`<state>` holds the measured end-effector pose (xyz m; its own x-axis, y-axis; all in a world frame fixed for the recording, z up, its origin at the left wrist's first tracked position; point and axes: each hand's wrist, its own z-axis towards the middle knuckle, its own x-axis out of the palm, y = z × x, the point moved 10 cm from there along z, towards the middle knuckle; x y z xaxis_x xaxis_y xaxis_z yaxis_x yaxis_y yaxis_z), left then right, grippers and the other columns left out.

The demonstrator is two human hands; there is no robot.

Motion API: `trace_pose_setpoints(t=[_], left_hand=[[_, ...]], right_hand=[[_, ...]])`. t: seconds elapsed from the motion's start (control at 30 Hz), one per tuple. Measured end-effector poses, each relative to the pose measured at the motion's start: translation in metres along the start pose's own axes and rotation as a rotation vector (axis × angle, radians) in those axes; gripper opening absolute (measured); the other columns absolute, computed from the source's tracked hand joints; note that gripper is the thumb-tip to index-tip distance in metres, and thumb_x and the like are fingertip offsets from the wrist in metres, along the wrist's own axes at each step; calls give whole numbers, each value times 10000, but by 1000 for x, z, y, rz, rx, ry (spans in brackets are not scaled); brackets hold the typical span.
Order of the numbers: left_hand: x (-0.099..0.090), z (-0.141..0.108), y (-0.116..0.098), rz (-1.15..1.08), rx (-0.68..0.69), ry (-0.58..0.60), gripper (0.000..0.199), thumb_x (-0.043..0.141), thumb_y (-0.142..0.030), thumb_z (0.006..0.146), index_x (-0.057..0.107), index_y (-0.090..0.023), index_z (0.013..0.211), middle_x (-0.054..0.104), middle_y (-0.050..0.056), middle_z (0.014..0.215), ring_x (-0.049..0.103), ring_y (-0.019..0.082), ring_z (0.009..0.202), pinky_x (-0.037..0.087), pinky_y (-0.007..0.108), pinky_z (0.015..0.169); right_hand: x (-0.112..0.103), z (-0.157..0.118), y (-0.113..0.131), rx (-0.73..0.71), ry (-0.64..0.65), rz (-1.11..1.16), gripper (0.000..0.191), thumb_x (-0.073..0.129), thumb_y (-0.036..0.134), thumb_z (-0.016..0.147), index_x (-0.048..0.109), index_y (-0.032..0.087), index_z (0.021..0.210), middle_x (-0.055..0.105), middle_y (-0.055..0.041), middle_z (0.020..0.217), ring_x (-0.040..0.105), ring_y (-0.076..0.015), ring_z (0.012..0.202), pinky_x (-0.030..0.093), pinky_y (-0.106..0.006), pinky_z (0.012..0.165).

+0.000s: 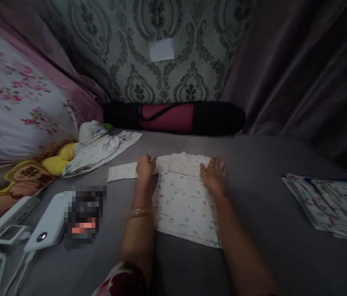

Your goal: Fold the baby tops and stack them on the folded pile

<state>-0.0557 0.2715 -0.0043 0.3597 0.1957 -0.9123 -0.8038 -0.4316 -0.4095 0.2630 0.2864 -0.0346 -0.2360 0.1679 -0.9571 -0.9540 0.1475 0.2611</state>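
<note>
A small white long-sleeved shirt (184, 205) with a tiny coloured print lies spread on the grey bed sheet. One sleeve is folded inward across its upper body; the other sleeve (122, 172) stretches out to the left. My left hand (145, 165) is closed on that outstretched sleeve close to the shoulder, its fingertips partly hidden. Against the shirt's right shoulder edge rests my right hand (215, 173), fingers extended and the thumb beside the folded sleeve.
Folded printed clothes (330, 201) lie at right. Another printed garment (99, 150) is at left near yellow plush toys (58, 162). A white power bank (50, 224) with cables and a power strip (22, 213) are front left. A black-and-pink long bag (170, 118) lies along the wall.
</note>
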Motion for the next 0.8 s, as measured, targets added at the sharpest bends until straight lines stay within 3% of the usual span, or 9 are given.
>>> trace_pose_setpoints(t=[0.13,0.27,0.43,0.57,0.67,0.8], left_hand=[[-24,7,41,12,-134,-46,313,486,-396,885,642,-170,1035,658,164,1137,585,314,1103,448,391,861],[-42,3,69,83,-290,-194,308,516,-307,844,640,-134,1066,560,219,1272,456,377,1240,396,482,932],[-40,-2,87,24,-379,-302,343,462,-162,809,606,-81,1110,553,259,1239,469,376,1210,366,506,944],[-47,-4,104,24,-470,-419,349,471,-163,802,587,-85,1121,509,271,1287,453,387,1221,362,526,935],[-49,-2,116,16,-520,-382,379,455,-150,820,555,-41,1169,500,290,1286,460,383,1217,367,502,949],[-53,3,116,-3,-453,-328,412,434,-113,825,520,-22,1217,512,287,1285,468,373,1219,391,475,947]], right_hand=[[-13,2,17,-45,36,34,611,305,349,960,289,-1,1461,247,-225,1535,183,-330,1424,122,-497,1137],[-10,-14,70,-227,234,140,593,239,355,981,259,50,1489,173,-184,1569,125,-284,1449,97,-476,1155],[11,-54,126,-470,380,193,633,212,419,985,207,65,1510,111,-135,1588,60,-245,1462,79,-447,1168],[27,-71,140,-581,370,140,635,205,429,987,215,65,1508,125,-119,1586,76,-231,1461,52,-442,1171],[30,-71,141,-590,307,98,640,215,443,987,250,56,1496,171,-122,1576,109,-236,1457,42,-451,1169],[28,-70,144,-593,257,93,631,237,451,987,308,52,1472,238,-137,1559,173,-254,1441,87,-466,1158]])
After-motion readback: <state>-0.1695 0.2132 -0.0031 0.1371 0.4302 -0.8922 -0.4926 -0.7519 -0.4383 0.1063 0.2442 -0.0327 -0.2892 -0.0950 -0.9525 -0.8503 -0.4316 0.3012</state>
